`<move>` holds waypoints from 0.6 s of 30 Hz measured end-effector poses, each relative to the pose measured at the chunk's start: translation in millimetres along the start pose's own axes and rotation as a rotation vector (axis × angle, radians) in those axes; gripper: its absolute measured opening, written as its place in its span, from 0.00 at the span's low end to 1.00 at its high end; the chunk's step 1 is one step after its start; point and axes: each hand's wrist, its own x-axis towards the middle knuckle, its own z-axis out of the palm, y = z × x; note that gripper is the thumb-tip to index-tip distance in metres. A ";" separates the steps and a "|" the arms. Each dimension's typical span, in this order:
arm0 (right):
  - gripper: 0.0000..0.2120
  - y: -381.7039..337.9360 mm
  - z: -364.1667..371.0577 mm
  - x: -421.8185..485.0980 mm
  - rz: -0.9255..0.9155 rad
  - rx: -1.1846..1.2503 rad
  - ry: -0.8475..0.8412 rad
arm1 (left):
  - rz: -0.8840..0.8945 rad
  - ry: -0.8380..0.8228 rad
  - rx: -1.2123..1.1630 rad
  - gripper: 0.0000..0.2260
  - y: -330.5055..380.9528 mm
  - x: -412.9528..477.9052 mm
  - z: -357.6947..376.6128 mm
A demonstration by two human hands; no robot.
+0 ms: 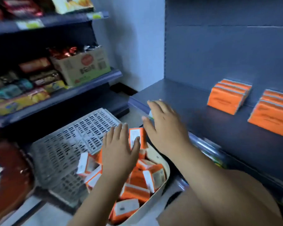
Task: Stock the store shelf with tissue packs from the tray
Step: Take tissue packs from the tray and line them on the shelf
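**Q.** Which way does the next pack lie from the hands?

**A.** One upright tissue pack (136, 136) stands at the far end of the tray (164, 175), between the two hands. The left hand (119, 152) is the nearer: it is just beside the pack, and its thumb crosses the pack's lower face. Blur hides whether the thumb presses. The right hand (163, 126) hovers to the pack's right, over the front edge of the shelf (194, 111). Both hands are flat with fingers straight and spread, and neither grips anything.

**Q.** Its axis and appearance?

**A.** The long axis is near vertical. The wrap is orange with a pale printed panel that is too blurred to read. The loose packs (147, 178) lie jumbled in the tray. Two shelved rows (229, 97) stand near the shelf's back edge, to the right and well apart from the hands. The likely next move is a left-hand pinch, then a carry rightward.
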 end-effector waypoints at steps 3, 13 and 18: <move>0.27 -27.6 44.8 -10.9 -0.054 -0.022 -0.133 | -0.085 -0.037 0.087 0.30 -60.5 -27.1 -14.5; 0.23 -43.8 136.5 -75.6 0.118 -0.081 -0.611 | -0.328 -0.192 0.027 0.28 -144.4 -82.4 -1.7; 0.22 -54.5 151.7 -68.4 0.186 -0.033 -0.703 | -0.512 -0.203 -0.196 0.35 -156.4 -82.9 6.6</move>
